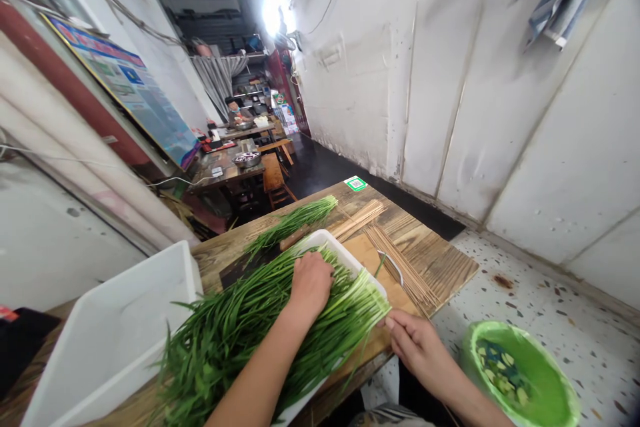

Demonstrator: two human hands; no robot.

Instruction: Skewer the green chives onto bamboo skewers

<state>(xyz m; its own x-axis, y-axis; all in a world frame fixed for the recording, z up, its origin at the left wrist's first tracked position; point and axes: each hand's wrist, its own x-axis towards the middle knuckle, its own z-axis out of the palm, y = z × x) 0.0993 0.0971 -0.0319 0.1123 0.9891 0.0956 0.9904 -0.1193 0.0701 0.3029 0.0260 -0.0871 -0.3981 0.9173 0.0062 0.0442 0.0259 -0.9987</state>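
A large heap of garlic chives [250, 307] lies in and over a white plastic tray [327, 237], pale stem ends to the right and green leaves spilling left. My left hand [311, 283] presses into the upper side of the heap, its fingers curled round some chives. At the cut stem ends, my right hand [413, 341] is closed in a pinch; whatever lies between its fingertips is too small to make out. Under the tray's right side sits a wooden cutting board [357, 248] with a metal handle. Bundles of thin bamboo skewers [400, 267] lie beyond it.
A smaller chive bunch [295, 220] lies behind the tray beside a wooden-handled knife [294, 237]. An empty white bin [125, 320] stands at left. On the floor at right is a green-lined bucket [540, 367] with scraps. Farther back are tables and a person [233, 107].
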